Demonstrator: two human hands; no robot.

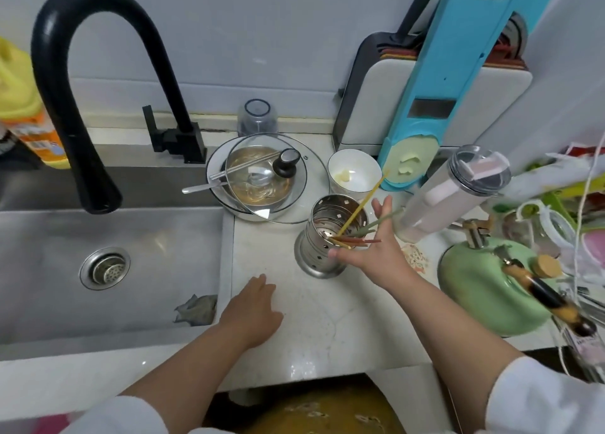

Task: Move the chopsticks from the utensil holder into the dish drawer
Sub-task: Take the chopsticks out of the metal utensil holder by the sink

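Observation:
A perforated steel utensil holder (322,237) stands upright on the white counter, right of the sink. Several coloured chopsticks (355,238) lean out of its mouth; a yellow one (366,201) points up toward the back right, while green, red and orange ones fan out low. My right hand (376,250) reaches over the holder's right rim with fingers spread, and the chopsticks lie across its fingers; a firm grip is not visible. My left hand (253,309) rests flat on the counter near the sink's edge, holding nothing. No dish drawer is in view.
A steel sink (108,270) with a black tap (65,83) fills the left. Behind the holder sit a plate with a glass lid (262,175) and a white bowl (355,171). A lidded tumbler (451,191), green kettle (491,289) and clutter crowd the right.

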